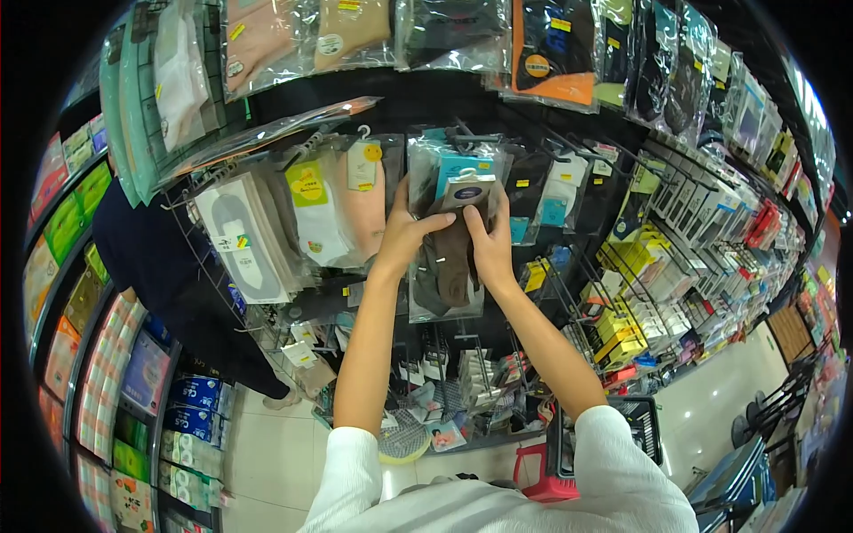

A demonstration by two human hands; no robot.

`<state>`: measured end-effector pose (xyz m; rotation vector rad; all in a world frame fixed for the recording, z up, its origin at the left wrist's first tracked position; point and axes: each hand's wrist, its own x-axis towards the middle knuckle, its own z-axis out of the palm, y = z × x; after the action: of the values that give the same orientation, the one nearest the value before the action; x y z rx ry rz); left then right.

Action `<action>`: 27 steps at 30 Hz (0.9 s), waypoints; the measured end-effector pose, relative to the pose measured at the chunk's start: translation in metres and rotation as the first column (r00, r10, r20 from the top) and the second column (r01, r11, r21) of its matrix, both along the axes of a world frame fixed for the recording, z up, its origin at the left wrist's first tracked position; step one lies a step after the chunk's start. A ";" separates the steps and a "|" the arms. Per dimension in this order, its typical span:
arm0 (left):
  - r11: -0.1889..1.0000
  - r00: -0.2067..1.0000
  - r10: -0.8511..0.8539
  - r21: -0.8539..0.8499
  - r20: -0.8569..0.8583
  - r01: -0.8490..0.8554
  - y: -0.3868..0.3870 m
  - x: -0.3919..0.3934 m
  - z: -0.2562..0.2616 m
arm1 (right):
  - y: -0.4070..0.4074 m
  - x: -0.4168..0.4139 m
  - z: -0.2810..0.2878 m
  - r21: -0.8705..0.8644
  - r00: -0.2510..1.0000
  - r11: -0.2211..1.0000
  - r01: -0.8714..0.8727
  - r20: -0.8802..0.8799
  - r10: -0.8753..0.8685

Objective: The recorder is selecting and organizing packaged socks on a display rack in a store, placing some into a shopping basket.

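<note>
Both hands hold a pair of dark brown socks (pixel 454 260) with a grey header card and a small plastic hook on top. My left hand (pixel 412 233) grips the card's left side, its thumb lying across the front. On the right side, my right hand (pixel 491 236) pinches the same card, thumb on its lower edge. Directly behind them hangs a clear-bagged pack of dark socks with a blue card (pixel 464 165). White socks in a bag (pixel 324 230) and pink socks (pixel 368 200) hang left of my hands; a white sock pack (pixel 562 186) hangs to the right.
Metal hooks and wire racks surround my hands, with bagged socks (pixel 270 46) above. A person in dark clothes (pixel 166 266) stands at the left near shelves of tissue packs (pixel 196 403). A black shopping basket (pixel 656 433) and a pink-red plastic stool (pixel 550 488) are low on the right.
</note>
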<state>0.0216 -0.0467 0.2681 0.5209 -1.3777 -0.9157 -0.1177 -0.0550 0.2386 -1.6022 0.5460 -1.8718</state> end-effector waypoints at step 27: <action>0.994 0.999 0.049 -0.094 -0.018 -0.050 0.000 -0.014 -0.017 | 0.021 -0.015 0.013 -0.532 0.726 0.676 0.509 -0.157 -0.670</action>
<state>0.0073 -0.0465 0.2509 0.4731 -1.3806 -0.8089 -0.1330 -0.0341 0.2511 -2.3035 0.9343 -2.3372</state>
